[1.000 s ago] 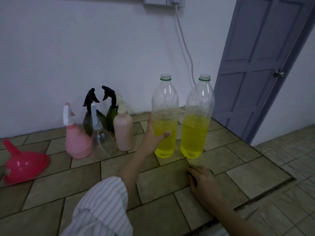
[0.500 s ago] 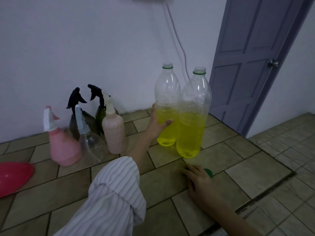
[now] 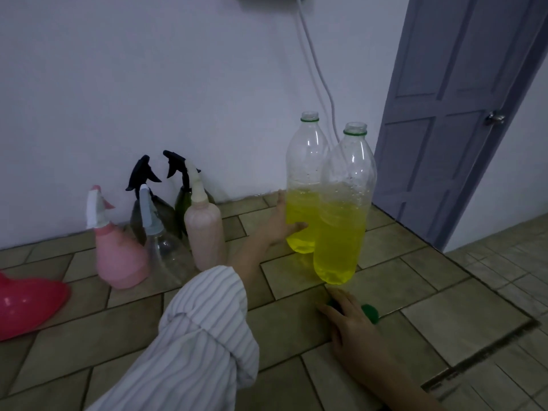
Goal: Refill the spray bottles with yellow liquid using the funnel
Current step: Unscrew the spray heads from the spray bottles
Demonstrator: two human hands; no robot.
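Preparation stage: left hand (image 3: 277,226) grips the rear yellow-liquid bottle (image 3: 305,185), fingers wrapped round it, while right hand (image 3: 353,318), fingers loosely spread, rests by green caps (image 3: 370,313); next, fetching the pink funnel (image 3: 28,304).

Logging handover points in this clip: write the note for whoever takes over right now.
Left hand grips the rear yellow-liquid bottle. Right hand rests on the floor beside a green cap. Front yellow-liquid bottle stands uncapped, as does the rear one. Five spray bottles, including the pink one, stand by the wall with their heads on. Red funnel lies untouched at far left. Nothing poured yet: unscrew the heads, set the funnel, fill.
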